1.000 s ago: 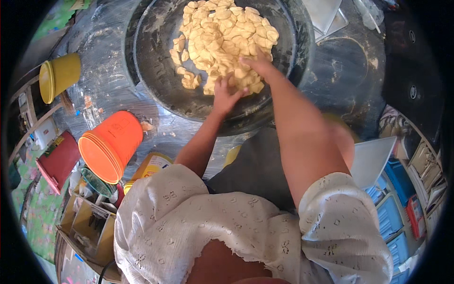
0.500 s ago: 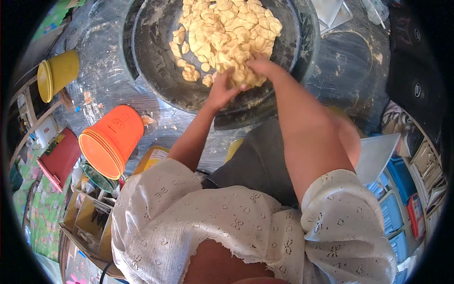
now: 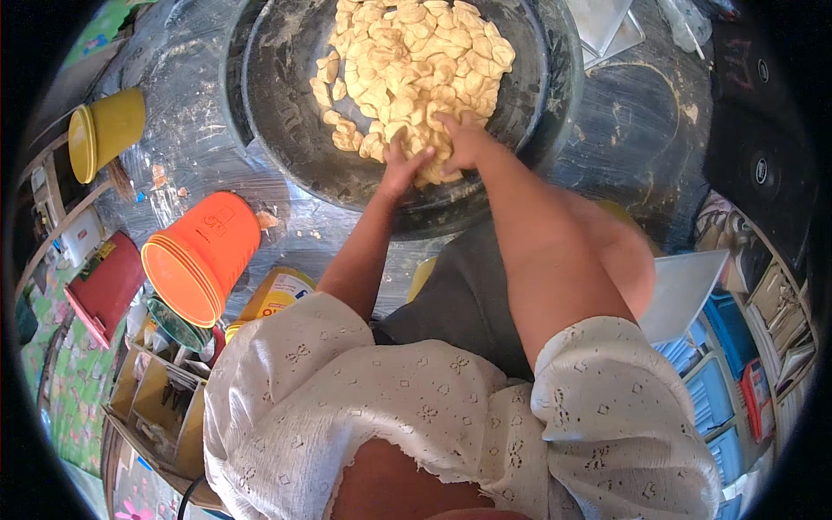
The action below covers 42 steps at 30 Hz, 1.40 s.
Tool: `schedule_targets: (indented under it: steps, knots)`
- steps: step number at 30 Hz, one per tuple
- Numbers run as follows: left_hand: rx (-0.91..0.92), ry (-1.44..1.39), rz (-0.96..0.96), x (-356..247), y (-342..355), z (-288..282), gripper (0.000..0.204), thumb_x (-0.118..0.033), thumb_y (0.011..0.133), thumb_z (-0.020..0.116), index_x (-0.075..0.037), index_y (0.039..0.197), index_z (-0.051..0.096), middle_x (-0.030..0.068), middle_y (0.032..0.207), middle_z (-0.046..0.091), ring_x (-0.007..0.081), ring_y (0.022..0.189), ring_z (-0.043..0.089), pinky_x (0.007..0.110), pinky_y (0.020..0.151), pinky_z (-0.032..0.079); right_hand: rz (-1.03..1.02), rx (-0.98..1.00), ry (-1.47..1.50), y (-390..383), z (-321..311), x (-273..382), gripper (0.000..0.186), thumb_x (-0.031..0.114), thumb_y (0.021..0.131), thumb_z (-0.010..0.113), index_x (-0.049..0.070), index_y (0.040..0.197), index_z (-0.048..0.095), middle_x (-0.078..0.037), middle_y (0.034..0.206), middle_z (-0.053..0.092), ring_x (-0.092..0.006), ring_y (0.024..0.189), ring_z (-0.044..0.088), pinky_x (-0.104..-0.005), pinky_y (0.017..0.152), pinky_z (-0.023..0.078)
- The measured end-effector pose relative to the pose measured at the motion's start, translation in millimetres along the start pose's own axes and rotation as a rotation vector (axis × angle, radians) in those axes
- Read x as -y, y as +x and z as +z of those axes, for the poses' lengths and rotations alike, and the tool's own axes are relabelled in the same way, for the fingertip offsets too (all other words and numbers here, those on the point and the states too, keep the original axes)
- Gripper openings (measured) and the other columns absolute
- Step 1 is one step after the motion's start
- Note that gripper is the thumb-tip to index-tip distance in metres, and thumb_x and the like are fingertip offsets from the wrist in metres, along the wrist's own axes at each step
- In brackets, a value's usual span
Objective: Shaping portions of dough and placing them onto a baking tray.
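Note:
A large round dark tub (image 3: 282, 95) holds a heap of pale yellow dough pieces (image 3: 407, 48), with some small lumps loose along its left side. Both my hands are on the near end of the heap. The fingers of my left hand (image 3: 402, 169) are spread and bent into the dough, thumb out to the right. Just right of it and slightly higher, my right hand (image 3: 465, 143) rests with fingers apart and curved, their tips among the lumps. Neither appears to grip a piece, though some fingertips are hidden in the dough.
Orange stacked buckets (image 3: 212, 247), a yellow bucket (image 3: 117, 130) and a red bin (image 3: 113, 282) are on the left. A wooden divided box (image 3: 152, 412) is lower left. Metal trays (image 3: 598, 26) sit beyond the tub, black cases (image 3: 750, 130) at right, blue racks (image 3: 711, 390) lower right.
The hands first pushed into a raised mound of dough; now that mound lies flatter, my right hand is slightly lower and left, and both hands' fingers look more spread.

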<state>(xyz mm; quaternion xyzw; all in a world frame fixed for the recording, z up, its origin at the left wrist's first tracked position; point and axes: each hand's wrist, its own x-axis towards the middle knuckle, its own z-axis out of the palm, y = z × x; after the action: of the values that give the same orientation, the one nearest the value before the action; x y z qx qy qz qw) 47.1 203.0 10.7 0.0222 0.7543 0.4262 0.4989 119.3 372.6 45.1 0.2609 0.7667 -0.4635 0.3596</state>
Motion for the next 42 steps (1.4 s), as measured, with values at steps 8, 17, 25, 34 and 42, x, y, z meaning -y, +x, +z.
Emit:
schedule_targets:
  steps: [8, 17, 25, 34, 42]
  knots:
    - [-0.183, 0.187, 0.112, 1, 9, 13, 0.109, -0.043, 0.057, 0.084, -0.002, 0.139, 0.025, 0.0268, 0.131, 0.021, 0.0386, 0.122, 0.031, 0.042, 0.103, 0.031, -0.078, -0.162, -0.255, 5, 6, 4, 0.08, 0.007, 0.071, 0.069, 0.03, 0.136, 0.031, -0.017, 0.125, 0.038, -0.0348, 0.111, 0.051, -0.0436, 0.088, 0.048]
    - [-0.112, -0.437, 0.099, -20, -4, 26, 0.079, -0.024, 0.073, 0.075, -0.001, 0.134, 0.031, 0.0183, 0.123, 0.041, 0.029, 0.111, 0.046, 0.037, 0.091, 0.042, -0.183, -0.147, 0.062, -3, -17, 7, 0.072, -0.003, 0.064, 0.067, 0.022, 0.128, 0.043, -0.017, 0.12, 0.047, -0.0356, 0.106, 0.054, -0.039, 0.086, 0.047]
    - [-0.007, -0.715, 0.149, -105, -54, -2, 0.069, -0.016, 0.081, 0.068, -0.005, 0.135, 0.026, 0.0138, 0.121, 0.05, 0.0255, 0.105, 0.054, 0.039, 0.083, 0.05, -0.323, -0.136, 0.178, -46, -69, 67, 0.068, -0.006, 0.062, 0.063, 0.013, 0.126, 0.045, -0.017, 0.106, 0.056, -0.0282, 0.095, 0.058, -0.0353, 0.077, 0.047]
    - [0.172, -0.523, 0.796, -275, -193, 19, 0.044, -0.005, 0.082, 0.063, 0.003, 0.121, 0.045, 0.0133, 0.112, 0.057, 0.021, 0.097, 0.06, 0.031, 0.08, 0.05, -0.634, -0.847, 0.127, -248, -130, 115, 0.067, 0.003, 0.057, 0.068, 0.014, 0.12, 0.049, -0.016, 0.112, 0.053, -0.0297, 0.099, 0.055, -0.0366, 0.082, 0.049]
    - [0.654, -0.331, 1.017, -299, -339, 183, 0.041, -0.018, 0.071, 0.075, 0.005, 0.1, 0.057, 0.013, 0.099, 0.061, 0.019, 0.084, 0.062, 0.028, 0.073, 0.05, -0.429, -1.499, 0.094, -498, -62, 11, 0.057, 0.004, 0.065, 0.063, 0.008, 0.12, 0.047, -0.012, 0.103, 0.059, -0.0202, 0.095, 0.057, -0.0303, 0.082, 0.047]
